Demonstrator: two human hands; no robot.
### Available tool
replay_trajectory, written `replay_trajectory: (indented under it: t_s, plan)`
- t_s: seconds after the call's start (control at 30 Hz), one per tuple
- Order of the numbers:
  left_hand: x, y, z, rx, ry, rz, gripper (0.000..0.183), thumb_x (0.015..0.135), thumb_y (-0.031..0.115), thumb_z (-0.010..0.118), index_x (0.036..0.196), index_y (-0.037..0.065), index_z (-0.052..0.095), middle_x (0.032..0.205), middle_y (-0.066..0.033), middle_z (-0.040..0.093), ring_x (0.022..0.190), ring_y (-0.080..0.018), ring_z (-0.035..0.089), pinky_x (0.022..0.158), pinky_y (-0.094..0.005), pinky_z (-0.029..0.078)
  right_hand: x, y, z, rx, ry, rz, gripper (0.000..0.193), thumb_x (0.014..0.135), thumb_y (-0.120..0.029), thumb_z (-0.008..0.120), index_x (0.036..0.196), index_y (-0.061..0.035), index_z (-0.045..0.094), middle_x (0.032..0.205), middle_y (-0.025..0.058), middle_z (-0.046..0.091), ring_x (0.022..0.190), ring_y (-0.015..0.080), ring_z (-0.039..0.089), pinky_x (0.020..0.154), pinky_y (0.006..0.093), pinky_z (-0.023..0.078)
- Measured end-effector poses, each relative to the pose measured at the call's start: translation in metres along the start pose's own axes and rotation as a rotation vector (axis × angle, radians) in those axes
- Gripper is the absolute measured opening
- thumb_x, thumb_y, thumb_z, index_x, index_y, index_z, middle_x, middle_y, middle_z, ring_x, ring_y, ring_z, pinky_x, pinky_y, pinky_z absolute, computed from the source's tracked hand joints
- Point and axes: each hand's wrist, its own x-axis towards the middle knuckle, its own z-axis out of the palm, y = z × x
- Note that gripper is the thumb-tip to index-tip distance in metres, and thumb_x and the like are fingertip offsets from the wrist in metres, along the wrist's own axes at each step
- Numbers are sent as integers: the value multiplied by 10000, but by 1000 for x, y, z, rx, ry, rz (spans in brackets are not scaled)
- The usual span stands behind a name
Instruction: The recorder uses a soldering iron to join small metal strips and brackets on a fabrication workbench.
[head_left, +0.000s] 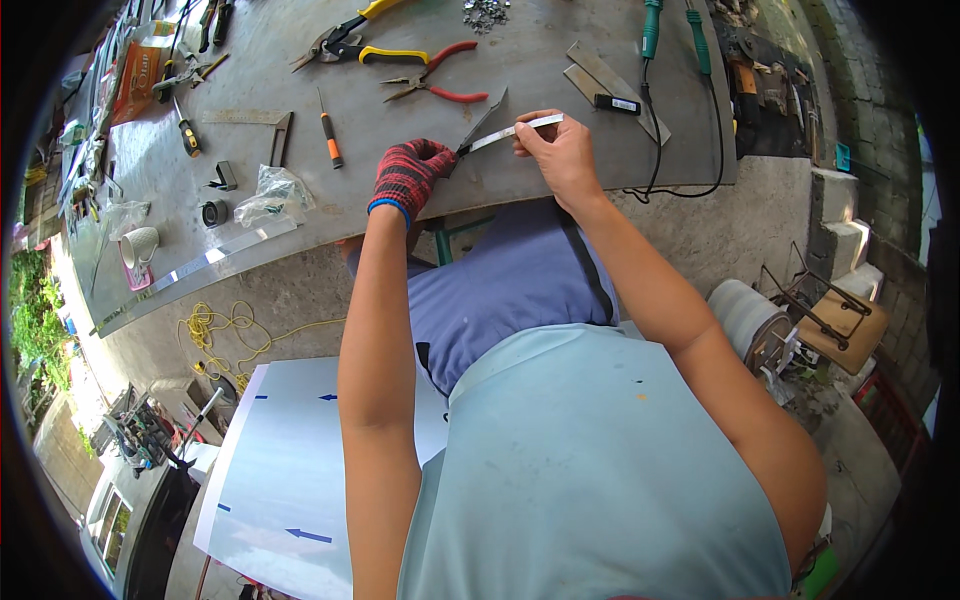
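My left hand (412,176), in a red and black knit glove with a blue cuff, is closed near the front edge of the metal table. It grips the dark end of a thin grey pointed metal piece (486,117); the exact kind is unclear. My bare right hand (562,155) pinches a narrow silver strip (515,131), which looks like a short steel ruler. The strip's left end meets the dark end of the pointed piece at the glove. Beyond my hands lie red-handled pliers (440,75) and yellow-handled snips (345,45).
An orange-handled screwdriver (331,140), a try square (280,130) and a clear plastic bag (275,198) lie to the left. Flat metal bars (610,80) and green-handled tools with black cords (652,30) are at right. A white mug (139,245) stands near the left corner.
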Motion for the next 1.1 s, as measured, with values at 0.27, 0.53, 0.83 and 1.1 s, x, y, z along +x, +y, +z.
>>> replay_trajectory:
  t_s: [0.27, 0.53, 0.83, 1.1]
  plan:
    - [2, 0, 0, -19, -25, -8, 274, 889, 255, 815, 1083, 61, 811, 950, -77, 804, 881, -155, 724, 875, -316, 544, 3, 0, 1, 8, -8, 6, 164, 985, -91, 731, 1079, 38, 695, 915, 89, 731, 784, 141, 714, 736, 286, 617]
    - [1, 0, -1, -3, -16, 2, 262, 878, 278, 807, 1056, 87, 824, 922, -86, 805, 866, -178, 738, 868, -329, 553, 3, -2, -1, 68, -19, -4, 157, 970, -100, 733, 1033, 39, 698, 891, 86, 741, 766, 128, 711, 715, 284, 623]
    - [4, -5, -1, -31, -22, 10, 285, 872, 292, 818, 1060, 78, 820, 919, -94, 803, 875, -184, 739, 877, -329, 548, 4, -8, -6, 37, -48, 28, 191, 986, -107, 740, 1094, 46, 696, 927, 108, 746, 787, 152, 718, 754, 293, 622]
    - [1, 0, -2, -2, -16, -4, 285, 875, 298, 814, 1069, 88, 821, 945, -104, 804, 894, -199, 742, 897, -341, 546, 0, -6, -5, -33, -16, -69, 175, 962, -122, 749, 1008, 40, 701, 877, 86, 760, 763, 113, 718, 720, 264, 612]
